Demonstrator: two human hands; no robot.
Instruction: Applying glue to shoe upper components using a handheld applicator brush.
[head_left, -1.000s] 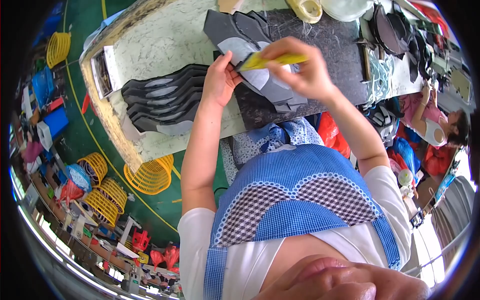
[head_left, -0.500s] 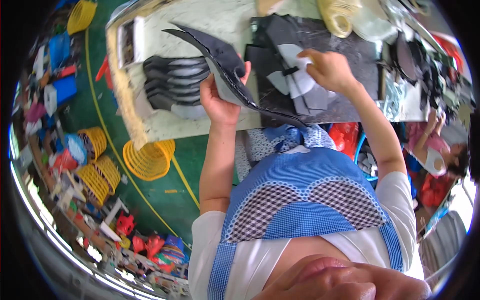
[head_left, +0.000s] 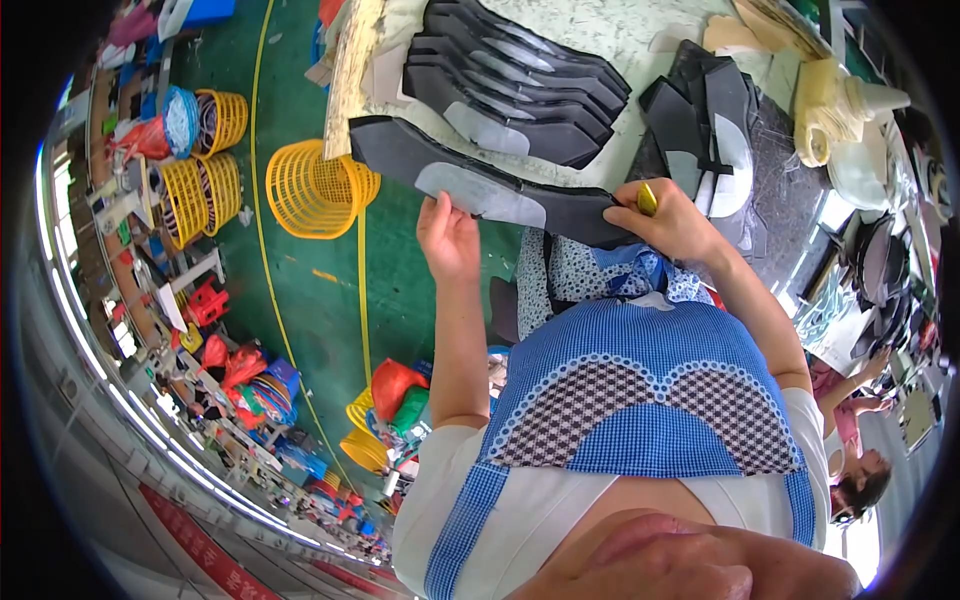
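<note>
Holding dark panel [head_left: 490, 195] by pale table [head_left: 610, 38] above green floor [head_left: 305, 105]

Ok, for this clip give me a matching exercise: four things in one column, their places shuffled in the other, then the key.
Things
1. Dark piece with a pale grey patch
2. Yellow tool
3. Overlapping row of dark pieces
4. Yellow basket nearest the table

Places
A. On the pale tabletop
B. On the green floor
C. In the grip of the right hand only
D. Stretching from the left hand to the right

Pairs
1-D
2-C
3-A
4-B
</note>
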